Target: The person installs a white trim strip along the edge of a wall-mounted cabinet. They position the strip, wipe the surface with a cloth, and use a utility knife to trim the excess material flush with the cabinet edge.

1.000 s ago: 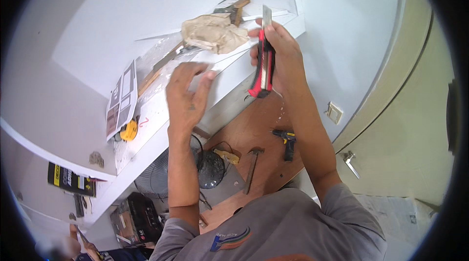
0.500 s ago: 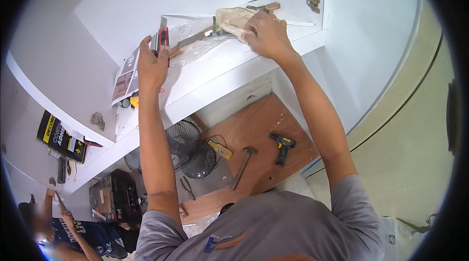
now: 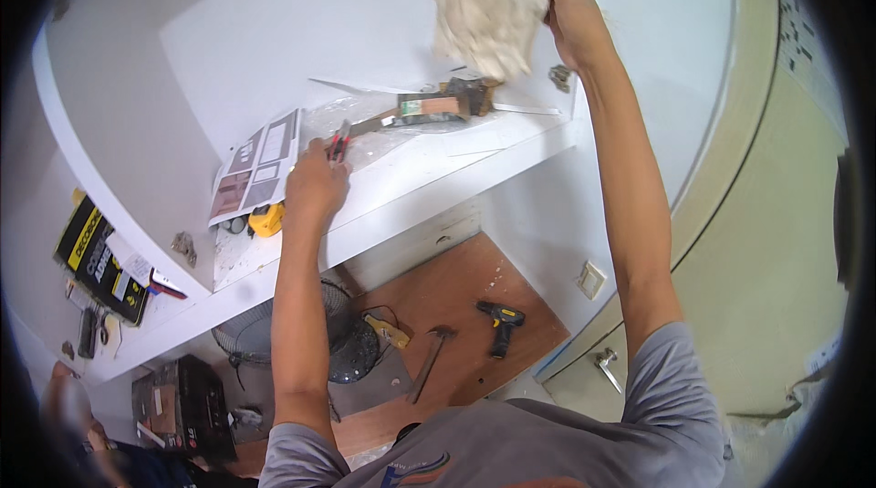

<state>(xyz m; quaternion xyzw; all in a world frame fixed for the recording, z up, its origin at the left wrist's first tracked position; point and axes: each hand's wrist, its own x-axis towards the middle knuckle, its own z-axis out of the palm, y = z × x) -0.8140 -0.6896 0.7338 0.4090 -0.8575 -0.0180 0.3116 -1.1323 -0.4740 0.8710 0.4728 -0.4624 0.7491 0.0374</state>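
Note:
My right hand (image 3: 570,15) is raised at the upper right, its fingers closed on the edge of a cream cloth (image 3: 482,13). The cloth hangs loose over the white cabinet shelf (image 3: 383,191), slightly blurred. Over the shelf's left part my left hand (image 3: 317,179) is closed around a red and black utility knife (image 3: 338,143), its blade end pointing away from me. Clear plastic (image 3: 360,112) lies just beyond the knife. Farther right on it are a small green and brown packet (image 3: 429,108) and some dark items (image 3: 473,94) below the cloth.
A printed sheet (image 3: 260,164) and a yellow tape measure (image 3: 265,220) lie left of my left hand. Below are a fan (image 3: 246,328), a hammer (image 3: 429,365) and a cordless drill (image 3: 501,325) on a brown board. A black and yellow box (image 3: 102,260) stands left; another person (image 3: 68,406) is lower left.
My right hand has lifted the cloth up off the shelf, uncovering the packet and dark items. My left hand, with the knife, sits lower and farther right in the picture. The view has shifted.

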